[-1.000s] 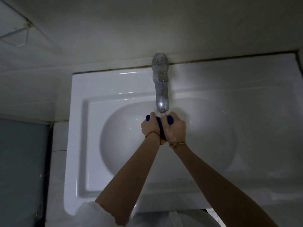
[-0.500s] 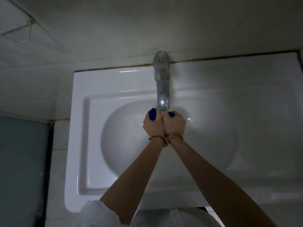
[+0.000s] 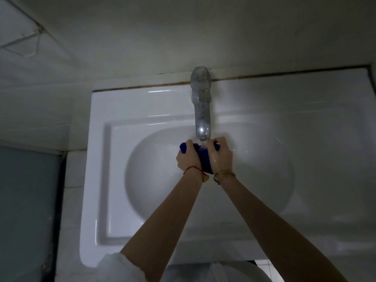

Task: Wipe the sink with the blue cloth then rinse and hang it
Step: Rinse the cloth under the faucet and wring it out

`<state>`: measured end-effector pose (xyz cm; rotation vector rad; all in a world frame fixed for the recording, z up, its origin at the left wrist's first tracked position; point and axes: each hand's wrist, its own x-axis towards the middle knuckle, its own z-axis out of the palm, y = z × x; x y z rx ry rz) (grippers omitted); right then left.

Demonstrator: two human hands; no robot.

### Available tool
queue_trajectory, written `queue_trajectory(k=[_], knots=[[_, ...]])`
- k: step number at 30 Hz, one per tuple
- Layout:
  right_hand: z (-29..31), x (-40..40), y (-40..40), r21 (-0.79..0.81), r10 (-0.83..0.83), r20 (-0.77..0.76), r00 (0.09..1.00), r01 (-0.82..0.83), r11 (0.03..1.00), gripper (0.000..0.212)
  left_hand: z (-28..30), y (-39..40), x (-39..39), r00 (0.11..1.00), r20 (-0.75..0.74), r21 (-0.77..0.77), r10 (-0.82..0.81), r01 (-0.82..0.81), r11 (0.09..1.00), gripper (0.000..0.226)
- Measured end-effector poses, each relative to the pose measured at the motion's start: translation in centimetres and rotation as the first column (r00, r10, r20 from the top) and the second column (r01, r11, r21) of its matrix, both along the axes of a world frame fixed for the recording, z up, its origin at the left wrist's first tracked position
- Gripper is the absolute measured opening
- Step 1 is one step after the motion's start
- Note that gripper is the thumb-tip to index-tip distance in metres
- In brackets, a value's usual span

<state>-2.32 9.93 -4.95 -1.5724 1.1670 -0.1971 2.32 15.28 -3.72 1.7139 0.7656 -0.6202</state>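
The blue cloth [image 3: 204, 159] is bunched between both my hands, directly under the spout of the metal tap [image 3: 201, 117], over the bowl of the white sink [image 3: 114, 159]. My left hand [image 3: 188, 157] grips its left end, with blue showing past my fingers. My right hand [image 3: 221, 157] grips its right side. Water seems to fall from the spout onto the cloth. Most of the cloth is hidden inside my fists.
The sink's flat rim runs wide to the right [image 3: 305, 102]. A pale wall [image 3: 183, 37] stands right behind the tap. A grey-blue surface [image 3: 26, 210] lies left of the sink, below a tiled ledge [image 3: 73, 169].
My hands had pressed tight together on the cloth half a second ago; now they have parted slightly, showing more blue between them, still under the spout.
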Motion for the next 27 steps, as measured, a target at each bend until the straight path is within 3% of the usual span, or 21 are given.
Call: queue_trajectory(k=[1, 3, 4, 5, 9, 13, 16, 19, 22, 25, 27], knots=[[0.1, 0.1, -0.2, 0.191, -0.109, -0.034, 0.993, 0.114, 0.975, 0.031, -0.1, 0.2, -0.2, 1.000, 0.011, -0.013, -0.004, 0.004, 1.000, 0.024], [0.2, 0.2, -0.9, 0.521, -0.266, -0.124, 0.956, 0.290, 0.803, 0.031, -0.2, 0.5, -0.6, 0.998, 0.068, -0.050, -0.012, 0.015, 0.999, 0.017], [0.4, 0.1, -1.0, 0.577, -0.277, -0.155, 0.948, 0.314, 0.754, 0.031, -0.2, 0.5, -0.8, 0.994, 0.110, -0.076, -0.024, 0.032, 0.997, 0.017], [0.4, 0.2, -0.9, 0.568, -0.245, -0.176, 0.953, 0.302, 0.765, 0.033, -0.2, 0.5, -1.0, 0.985, 0.162, -0.086, -0.058, 0.073, 0.994, 0.021], [0.6, 0.9, 0.7, 0.235, -0.110, -0.219, 0.970, 0.162, 0.958, 0.042, 0.0, 0.0, -1.6, 0.911, 0.372, -0.034, -0.179, 0.206, 0.978, 0.014], [0.7, 1.5, 0.7, 0.091, -0.149, -0.214, 0.966, 0.171, 0.981, 0.044, 0.1, -0.4, -1.5, 0.895, 0.419, -0.060, -0.153, 0.195, 0.979, 0.030], [0.6, 1.6, 0.6, 0.034, -0.137, -0.168, 0.976, 0.145, 0.989, 0.035, -0.3, -0.5, -1.1, 0.885, 0.424, 0.019, -0.194, 0.206, 0.978, 0.034], [0.3, 1.1, 1.1, 0.002, -0.134, -0.036, 0.990, 0.134, 0.991, 0.035, -0.6, -0.5, -0.6, 0.925, 0.343, 0.088, -0.164, 0.142, 0.986, 0.038], [-0.2, 0.4, 1.6, -0.092, -0.067, 0.082, 0.994, 0.074, 0.993, 0.035, -0.6, -0.3, 0.0, 0.986, 0.154, 0.083, -0.067, 0.055, 0.995, 0.038], [-0.5, -0.2, 1.5, -0.240, -0.020, 0.126, 0.992, 0.050, 0.970, 0.025, -0.4, -0.2, 0.3, 0.999, -0.037, -0.011, 0.001, -0.002, 1.000, 0.029], [-0.3, -0.5, 1.3, -0.237, -0.017, 0.150, 0.988, 0.053, 0.970, 0.015, -0.4, -0.1, 0.1, 0.993, -0.115, -0.110, 0.029, -0.041, 0.993, 0.023]])
